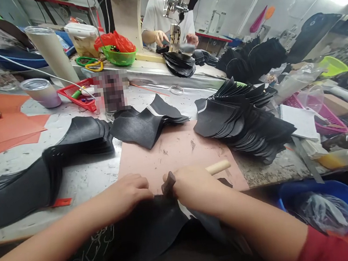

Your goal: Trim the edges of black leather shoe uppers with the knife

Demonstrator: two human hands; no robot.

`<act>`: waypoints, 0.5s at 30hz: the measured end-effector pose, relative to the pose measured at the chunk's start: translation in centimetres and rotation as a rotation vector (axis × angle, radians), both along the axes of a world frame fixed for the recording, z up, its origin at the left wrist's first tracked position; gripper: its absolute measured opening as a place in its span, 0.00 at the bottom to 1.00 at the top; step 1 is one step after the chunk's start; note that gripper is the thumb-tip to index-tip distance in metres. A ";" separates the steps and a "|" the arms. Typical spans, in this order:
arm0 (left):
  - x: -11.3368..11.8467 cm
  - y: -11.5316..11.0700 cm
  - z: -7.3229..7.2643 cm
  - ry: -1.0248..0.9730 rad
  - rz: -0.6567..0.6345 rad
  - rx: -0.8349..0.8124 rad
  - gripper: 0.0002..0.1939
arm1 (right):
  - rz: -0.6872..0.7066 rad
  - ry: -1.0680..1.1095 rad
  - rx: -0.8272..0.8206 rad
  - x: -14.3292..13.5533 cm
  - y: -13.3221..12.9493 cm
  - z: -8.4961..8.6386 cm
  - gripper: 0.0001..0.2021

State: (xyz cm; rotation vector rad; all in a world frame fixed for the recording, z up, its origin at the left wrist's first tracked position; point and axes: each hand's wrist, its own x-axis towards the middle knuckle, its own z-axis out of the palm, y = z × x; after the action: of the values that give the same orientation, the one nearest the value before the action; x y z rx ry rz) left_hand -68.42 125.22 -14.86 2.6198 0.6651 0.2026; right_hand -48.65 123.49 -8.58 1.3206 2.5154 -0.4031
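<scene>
My right hand (191,185) is wrapped round a hammer (219,167). Its pale wooden handle sticks out to the right, and the dark head shows left of my fingers. My left hand (132,191) has its fingers bent down on the edge of a black leather piece (159,224), which hangs over the table's front edge toward my lap. Both hands are at the near side of a pinkish board (177,155). At the board's far side lies a small stack of black leather pieces (142,128); a larger fanned stack (242,122) stands to the right.
More black leather pieces (23,189) stretch along the left, near orange sheets (6,120). Tumblers (40,93), a red basket (77,95) and a green bowl (118,56) stand behind. Across the table a person (163,33) works at a sewing machine (129,14). A blue tub (337,212) is at right.
</scene>
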 end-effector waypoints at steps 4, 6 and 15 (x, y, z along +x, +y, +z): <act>-0.3 0.0 0.4 -0.051 -0.012 -0.020 0.16 | -0.026 0.059 0.045 -0.6 0.2 -0.4 0.09; -0.5 0.0 0.7 -0.022 -0.011 0.032 0.18 | 0.014 0.038 0.018 -0.8 0.2 -0.6 0.09; -1.7 -0.3 0.7 -0.029 0.024 0.057 0.17 | 0.071 0.038 0.006 -2.1 0.6 -0.1 0.08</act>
State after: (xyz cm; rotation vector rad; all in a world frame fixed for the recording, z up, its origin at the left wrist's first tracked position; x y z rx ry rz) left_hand -70.13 124.93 -14.19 2.6583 0.6909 0.2705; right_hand -50.70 124.09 -8.68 1.2328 2.5886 -0.4091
